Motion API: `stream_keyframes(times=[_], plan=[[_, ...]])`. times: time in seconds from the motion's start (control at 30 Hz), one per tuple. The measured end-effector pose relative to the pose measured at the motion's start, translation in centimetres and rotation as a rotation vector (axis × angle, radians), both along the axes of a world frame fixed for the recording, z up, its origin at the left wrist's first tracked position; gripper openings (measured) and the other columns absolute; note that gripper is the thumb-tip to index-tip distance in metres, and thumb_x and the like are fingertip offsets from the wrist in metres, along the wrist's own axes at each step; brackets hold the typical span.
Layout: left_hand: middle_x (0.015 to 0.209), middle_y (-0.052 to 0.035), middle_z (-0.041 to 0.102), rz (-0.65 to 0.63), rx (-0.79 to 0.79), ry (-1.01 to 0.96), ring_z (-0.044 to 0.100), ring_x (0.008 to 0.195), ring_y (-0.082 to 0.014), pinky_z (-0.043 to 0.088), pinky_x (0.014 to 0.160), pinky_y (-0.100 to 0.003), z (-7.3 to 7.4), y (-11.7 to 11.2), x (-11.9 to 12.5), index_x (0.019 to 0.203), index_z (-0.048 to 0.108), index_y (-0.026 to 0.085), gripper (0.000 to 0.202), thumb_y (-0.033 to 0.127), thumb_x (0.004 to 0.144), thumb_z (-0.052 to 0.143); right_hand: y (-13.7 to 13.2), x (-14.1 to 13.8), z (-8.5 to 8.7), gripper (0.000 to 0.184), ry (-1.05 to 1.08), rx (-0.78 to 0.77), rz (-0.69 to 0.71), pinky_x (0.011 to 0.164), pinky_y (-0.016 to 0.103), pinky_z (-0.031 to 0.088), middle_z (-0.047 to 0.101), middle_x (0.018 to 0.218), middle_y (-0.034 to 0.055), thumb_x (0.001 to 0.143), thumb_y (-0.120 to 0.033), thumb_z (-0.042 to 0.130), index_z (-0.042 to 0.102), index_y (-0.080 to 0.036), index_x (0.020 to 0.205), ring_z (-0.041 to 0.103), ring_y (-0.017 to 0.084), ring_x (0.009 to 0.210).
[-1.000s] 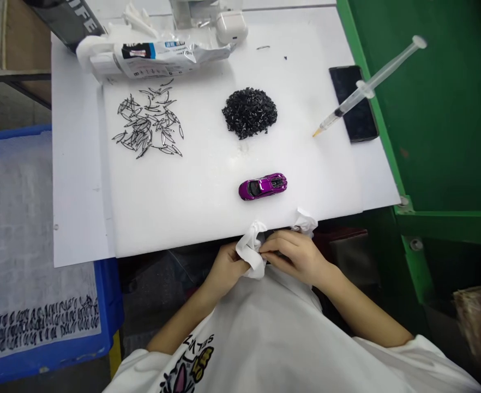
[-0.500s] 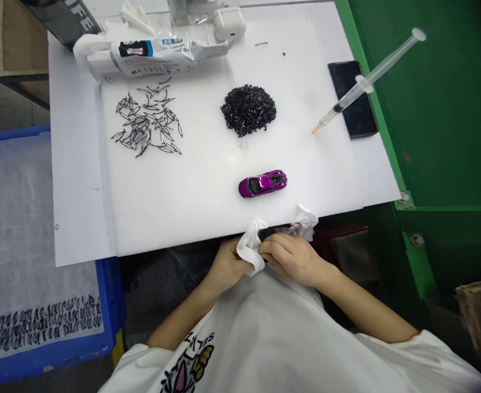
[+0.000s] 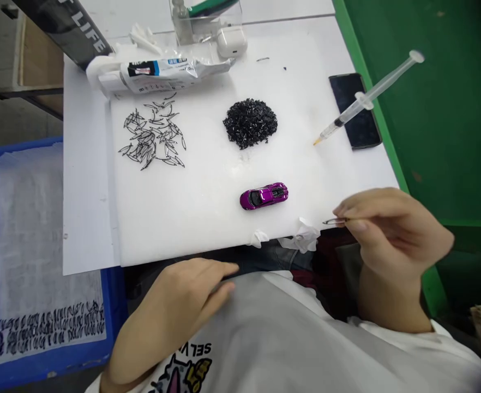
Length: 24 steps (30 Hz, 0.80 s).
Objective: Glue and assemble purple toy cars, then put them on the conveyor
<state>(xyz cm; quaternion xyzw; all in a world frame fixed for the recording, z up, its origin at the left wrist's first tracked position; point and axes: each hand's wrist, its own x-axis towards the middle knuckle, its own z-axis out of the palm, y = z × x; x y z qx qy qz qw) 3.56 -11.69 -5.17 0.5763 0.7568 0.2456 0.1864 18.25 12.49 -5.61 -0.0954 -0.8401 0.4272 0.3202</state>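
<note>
My right hand is raised at the right front of the white work board, fingers pinched on a thin dark piece. My left hand lies below the board's front edge against my shirt, fingers stretched out and holding nothing. A purple toy car sits on the board between the two hands. A crumpled white wipe rests at the front edge.
A heap of black bits and several scattered thin outline pieces lie further back. A syringe leans over a black phone. A glue packet is at the back; a blue crate on the left.
Both hands let go of the white wipe and parted. The right hand rose to the right with a thin piece pinched in it; the left dropped toward my shirt.
</note>
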Motion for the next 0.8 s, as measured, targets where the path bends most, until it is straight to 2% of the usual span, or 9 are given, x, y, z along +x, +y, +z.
stream_keyframes(times=[0.03, 0.1, 0.17, 0.27, 0.4, 0.5, 0.6, 0.7, 0.8], plan=[[0.088, 0.0039, 0.069, -0.004, 0.063, -0.012, 0.065, 0.076, -0.0133, 0.053, 0.068, -0.023, 0.7, 0.8, -0.5, 0.100, 0.057, 0.024, 0.014, 0.021, 0.087, 0.052, 0.1, -1.2, 0.2, 0.015, 0.042, -0.019, 0.007, 0.056, 0.031, 0.047, 0.059, 0.075, 0.0016, 0.079, -0.012, 0.059, 0.063, -0.024, 0.087, 0.057, 0.016, 0.069], [0.089, 0.0009, 0.068, 0.078, 0.177, 0.113, 0.063, 0.080, -0.0141, 0.051, 0.072, -0.024, 1.3, 3.1, -1.4, 0.098, 0.055, 0.020, 0.013, 0.019, 0.085, 0.056, 0.2, -3.4, 0.4, 0.014, 0.033, -0.085, 0.052, 0.054, 0.029, 0.048, 0.061, 0.079, 0.0024, 0.079, -0.010, 0.059, 0.064, -0.022, 0.086, 0.058, 0.015, 0.071], [0.105, -0.0059, 0.063, 0.101, 0.162, 0.227, 0.059, 0.096, -0.0200, 0.049, 0.083, -0.031, 0.9, 5.7, -2.2, 0.106, 0.052, 0.016, 0.028, 0.017, 0.080, 0.062, 0.1, -5.1, 0.4, 0.010, -0.057, -0.198, 0.104, 0.051, 0.026, 0.049, 0.061, 0.084, 0.0021, 0.081, -0.014, 0.059, 0.063, -0.022, 0.086, 0.059, 0.014, 0.075], [0.098, -0.0048, 0.063, 0.065, 0.147, 0.225, 0.058, 0.091, -0.0200, 0.048, 0.081, -0.032, -0.2, 8.3, -3.3, 0.101, 0.051, 0.016, 0.027, 0.013, 0.077, 0.063, 0.3, -6.2, -0.1, 0.004, -0.152, -0.394, 0.181, 0.046, 0.020, 0.051, 0.061, 0.089, 0.0021, 0.083, -0.019, 0.059, 0.061, -0.021, 0.086, 0.060, 0.014, 0.082], [0.083, 0.0019, 0.063, 0.138, 0.103, 0.026, 0.059, 0.075, -0.0153, 0.048, 0.067, -0.027, -0.4, 8.6, -3.9, 0.093, 0.051, 0.019, 0.021, 0.016, 0.076, 0.063, 0.6, -6.3, -0.6, 0.004, -0.253, -0.588, 0.242, 0.046, 0.017, 0.053, 0.061, 0.093, 0.0026, 0.083, -0.024, 0.060, 0.060, -0.021, 0.086, 0.061, 0.013, 0.083], [0.086, 0.0038, 0.064, 0.184, 0.059, -0.152, 0.060, 0.078, -0.0131, 0.049, 0.070, -0.025, 0.2, 8.1, -3.9, 0.094, 0.051, 0.020, 0.025, 0.019, 0.074, 0.066, 0.5, -6.3, -0.7, 0.006, -0.307, -0.662, 0.256, 0.051, 0.017, 0.055, 0.062, 0.092, 0.0023, 0.083, -0.026, 0.061, 0.061, -0.020, 0.086, 0.061, 0.011, 0.078], [0.094, 0.0022, 0.065, 0.200, 0.061, -0.166, 0.060, 0.085, -0.0142, 0.049, 0.075, -0.028, 0.5, 8.0, -3.6, 0.099, 0.054, 0.020, 0.025, 0.018, 0.076, 0.064, 0.2, -6.3, -0.6, 0.007, -0.334, -0.681, 0.232, 0.057, 0.017, 0.056, 0.064, 0.089, 0.0017, 0.083, -0.027, 0.061, 0.061, -0.020, 0.085, 0.061, 0.010, 0.076], [0.094, 0.0014, 0.066, 0.261, 0.197, -0.166, 0.060, 0.082, -0.0132, 0.049, 0.073, -0.027, 0.3, 8.4, -2.8, 0.099, 0.057, 0.020, 0.024, 0.017, 0.076, 0.064, 0.1, -6.4, -0.7, 0.007, -0.336, -0.680, 0.211, 0.059, 0.017, 0.057, 0.064, 0.088, 0.0015, 0.083, -0.027, 0.061, 0.062, -0.021, 0.085, 0.062, 0.010, 0.076], [0.084, 0.0033, 0.066, 0.371, 0.390, -0.214, 0.059, 0.073, -0.0094, 0.050, 0.070, -0.023, -0.1, 8.8, -1.9, 0.089, 0.060, 0.020, 0.013, 0.013, 0.078, 0.063, 0.0, -6.3, -0.7, 0.006, -0.327, -0.679, 0.217, 0.060, 0.017, 0.057, 0.064, 0.089, 0.0010, 0.083, -0.026, 0.061, 0.062, -0.021, 0.086, 0.062, 0.009, 0.075]])
